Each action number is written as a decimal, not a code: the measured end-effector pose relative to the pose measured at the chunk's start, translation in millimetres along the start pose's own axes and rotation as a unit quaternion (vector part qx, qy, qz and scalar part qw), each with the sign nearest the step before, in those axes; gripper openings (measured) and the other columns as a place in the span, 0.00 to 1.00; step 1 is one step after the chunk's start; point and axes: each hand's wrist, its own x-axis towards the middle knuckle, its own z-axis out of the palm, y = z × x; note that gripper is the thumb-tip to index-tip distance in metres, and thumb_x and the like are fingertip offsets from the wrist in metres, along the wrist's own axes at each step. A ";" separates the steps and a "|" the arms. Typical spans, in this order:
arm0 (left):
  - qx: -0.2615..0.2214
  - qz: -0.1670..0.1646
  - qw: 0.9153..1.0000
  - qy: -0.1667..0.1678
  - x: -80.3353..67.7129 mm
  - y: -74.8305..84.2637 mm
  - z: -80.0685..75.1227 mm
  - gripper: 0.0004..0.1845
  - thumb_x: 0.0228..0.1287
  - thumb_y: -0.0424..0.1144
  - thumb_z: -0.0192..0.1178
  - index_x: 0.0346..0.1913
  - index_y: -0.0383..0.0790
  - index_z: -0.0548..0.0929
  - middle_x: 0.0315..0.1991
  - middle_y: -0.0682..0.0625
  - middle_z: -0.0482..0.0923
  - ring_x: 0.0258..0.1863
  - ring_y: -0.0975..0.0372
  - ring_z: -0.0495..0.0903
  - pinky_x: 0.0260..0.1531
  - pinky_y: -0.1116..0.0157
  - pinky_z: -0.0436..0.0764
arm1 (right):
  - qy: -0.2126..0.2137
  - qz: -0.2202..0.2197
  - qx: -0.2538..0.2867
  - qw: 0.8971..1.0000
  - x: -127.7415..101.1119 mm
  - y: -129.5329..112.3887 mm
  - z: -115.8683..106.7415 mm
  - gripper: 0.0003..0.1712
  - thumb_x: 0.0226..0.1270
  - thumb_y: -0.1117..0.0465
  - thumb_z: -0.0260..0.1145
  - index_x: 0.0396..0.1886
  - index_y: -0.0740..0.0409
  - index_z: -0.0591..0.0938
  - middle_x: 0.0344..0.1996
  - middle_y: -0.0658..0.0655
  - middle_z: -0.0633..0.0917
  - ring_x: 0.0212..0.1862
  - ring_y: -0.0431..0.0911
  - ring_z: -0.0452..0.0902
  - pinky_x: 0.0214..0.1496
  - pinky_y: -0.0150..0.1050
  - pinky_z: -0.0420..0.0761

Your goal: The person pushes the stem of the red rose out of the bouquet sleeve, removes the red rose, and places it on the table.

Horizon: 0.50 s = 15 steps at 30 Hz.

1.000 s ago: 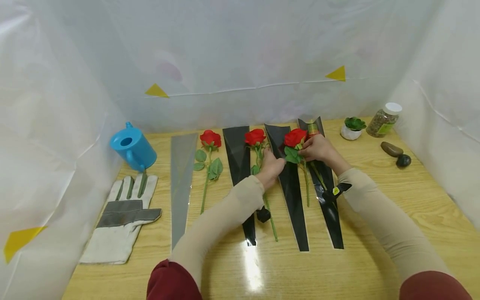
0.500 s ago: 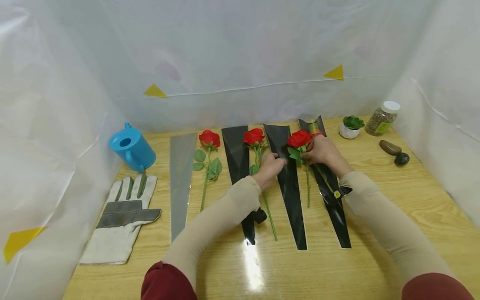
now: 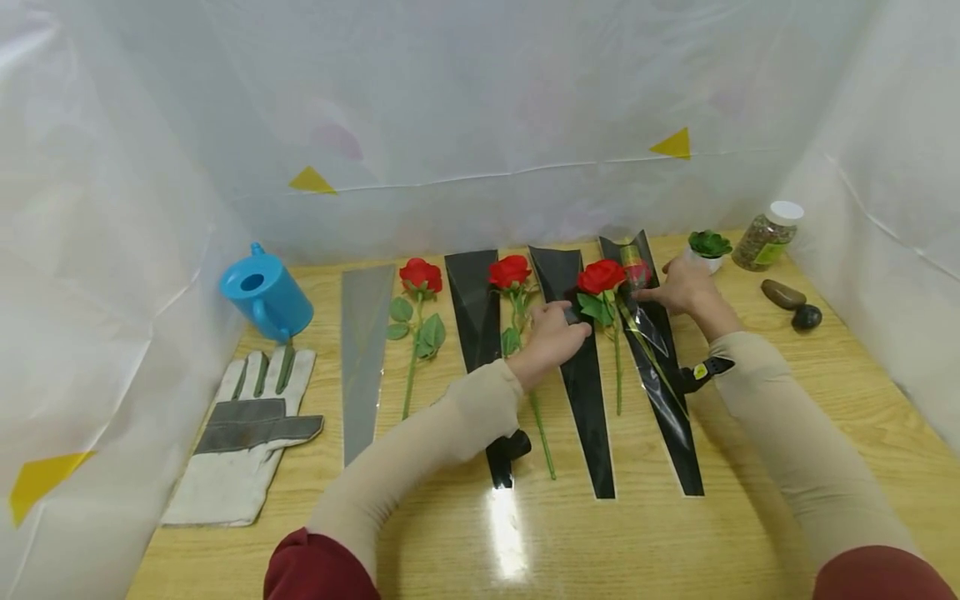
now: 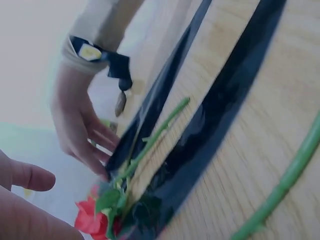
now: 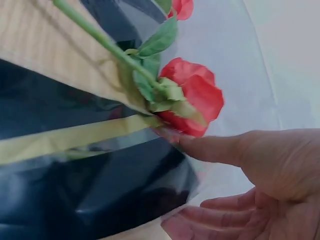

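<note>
A loose red rose (image 3: 600, 277) lies between two black wrapping sleeves, its stem (image 4: 160, 130) on the bare wood. My left hand (image 3: 558, 332) rests with relaxed fingers on the upper part of the middle black sleeve (image 3: 587, 400), just left of that rose's leaves. My right hand (image 3: 684, 287) lies with straight fingers on the clear front of the rightmost sleeve (image 3: 667, 417), which holds another rose (image 3: 637, 271). In the right wrist view one fingertip of my right hand (image 5: 265, 165) touches the film beside the loose rose (image 5: 195, 95). Neither hand holds anything.
Two more roses (image 3: 420, 275) (image 3: 510, 271) lie to the left, with a black sleeve (image 3: 476, 333) and a grey sleeve (image 3: 363, 350). A blue watering can (image 3: 266, 296) and a work glove (image 3: 240, 433) are far left. A potted plant (image 3: 705, 250), a jar (image 3: 765, 237) and stones (image 3: 783, 297) sit at the right.
My right hand let go of the loose rose and moved right onto the rightmost sleeve. The rose now lies between the sleeves. My left hand shifted slightly right.
</note>
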 end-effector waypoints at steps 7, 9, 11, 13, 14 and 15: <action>-0.005 0.019 1.000 -0.024 -7.0 5.2 5.9 0.26 0.73 0.39 0.56 0.70 0.39 0.66 0.71 0.43 0.50 0.67 0.53 0.61 0.56 0.56 0.70 | -0.014 0.009 0.037 0.999 1.9 13.1 5.3 0.32 0.63 0.50 0.72 0.44 0.80 0.78 0.29 0.72 0.82 0.30 0.60 0.81 0.34 0.49 0.79; -0.012 0.017 0.999 -0.024 -7.5 5.1 6.4 0.25 0.73 0.39 0.56 0.70 0.41 0.66 0.70 0.44 0.50 0.66 0.53 0.61 0.57 0.56 0.70 | -0.010 0.012 0.055 0.998 2.1 17.5 3.7 0.26 0.62 0.53 0.73 0.35 0.76 0.78 0.18 0.64 0.80 0.20 0.53 0.78 0.25 0.44 0.76; -0.020 0.016 0.999 -0.024 -7.6 5.2 6.4 0.25 0.73 0.38 0.55 0.69 0.42 0.67 0.70 0.44 0.50 0.66 0.52 0.61 0.57 0.55 0.69 | -0.007 0.011 0.071 0.997 1.6 21.1 0.5 0.25 0.62 0.54 0.73 0.34 0.75 0.75 0.17 0.60 0.78 0.19 0.50 0.77 0.23 0.41 0.76; -0.023 0.016 0.999 -0.026 -7.7 5.4 6.1 0.25 0.73 0.39 0.55 0.70 0.43 0.66 0.70 0.44 0.50 0.66 0.52 0.62 0.58 0.55 0.69 | -0.005 0.015 0.088 0.996 0.7 23.3 -3.0 0.24 0.61 0.56 0.74 0.32 0.74 0.74 0.17 0.58 0.76 0.19 0.50 0.77 0.23 0.41 0.78; -0.023 0.015 0.999 -0.027 -7.7 5.4 5.9 0.25 0.73 0.39 0.55 0.70 0.43 0.66 0.70 0.44 0.50 0.66 0.52 0.62 0.58 0.55 0.69 | 0.000 0.016 0.096 0.995 0.1 23.7 -4.8 0.24 0.61 0.56 0.74 0.29 0.72 0.72 0.16 0.57 0.75 0.20 0.50 0.78 0.24 0.42 0.79; -0.024 0.015 0.999 -0.028 -7.8 5.6 5.8 0.25 0.73 0.39 0.55 0.70 0.43 0.66 0.71 0.44 0.50 0.66 0.52 0.63 0.58 0.55 0.69 | 0.006 0.015 0.099 0.995 -0.8 24.1 -7.0 0.24 0.60 0.57 0.75 0.26 0.69 0.71 0.15 0.55 0.74 0.20 0.51 0.78 0.24 0.43 0.79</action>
